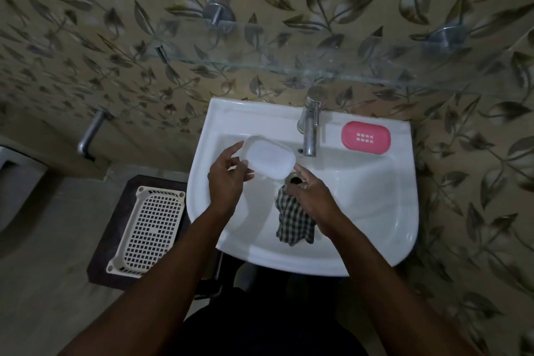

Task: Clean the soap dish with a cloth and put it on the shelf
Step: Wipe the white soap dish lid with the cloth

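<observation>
Item: soap dish [270, 160], white, translucent, rounded oblong; held in the air over the rear-left part of the basin of the sink [390, 240], not resting on it.

Grip: left hand [228, 179] pinches the dish at its left end, one digit along the near edge and the others curled round the far-left corner; the rest of the dish juts out clear of the hand to the right. Right hand [312, 196] is bunched round the checked cloth [294, 222], fingers curled; the cloth hangs from under that hand towards the sink's front edge. One right fingertip lies just beside the dish's right end; whether it touches cannot be told.

Surroundings: drain [295, 180] just under the dish's right end, partly covered by the right hand; tap [309, 127] at the sink's rear edge, its spout just beyond the dish's right end; pink slotted tray [365, 137] flat on the sink's rear-right ledge; glass shelf [289, 65] on two metal brackets on the wall above the tap; cream mesh basket [147, 228] on a dark stool [107, 246] left of the sink; metal pipe [89, 136] on the left wall.

Orientation: broad face up towards the camera; long axis slants from the sink's rear-left corner down to the drain; whether the hollow side or the underside shows cannot be told.
</observation>
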